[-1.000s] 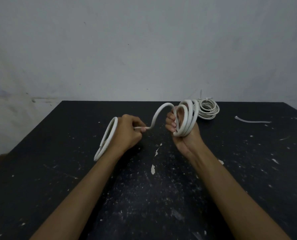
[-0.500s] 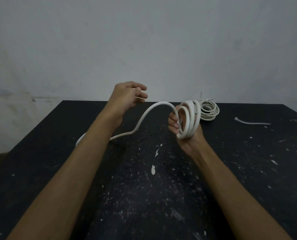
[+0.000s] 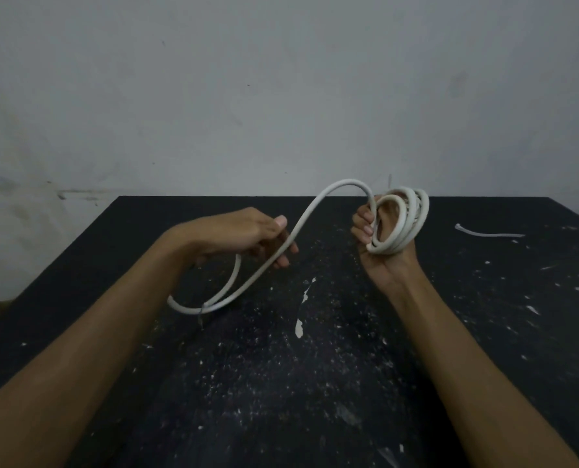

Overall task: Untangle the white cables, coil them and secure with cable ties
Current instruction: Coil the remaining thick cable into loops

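White cable (image 3: 301,221): thick, several loops coiled upright in right hand (image 3: 382,251), fist closed round them. Free length arches up from coil, passes through left hand (image 3: 247,234), curls into low loop, end near desk. White cable tie (image 3: 487,234) flat on desk, far right.

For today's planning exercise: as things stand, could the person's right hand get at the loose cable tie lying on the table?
Probably not yet. The right hand is shut around the coiled white cable, so it is occupied. The cable tie lies apart to its right on the black table, with nothing between them; the coil must be handed over first.
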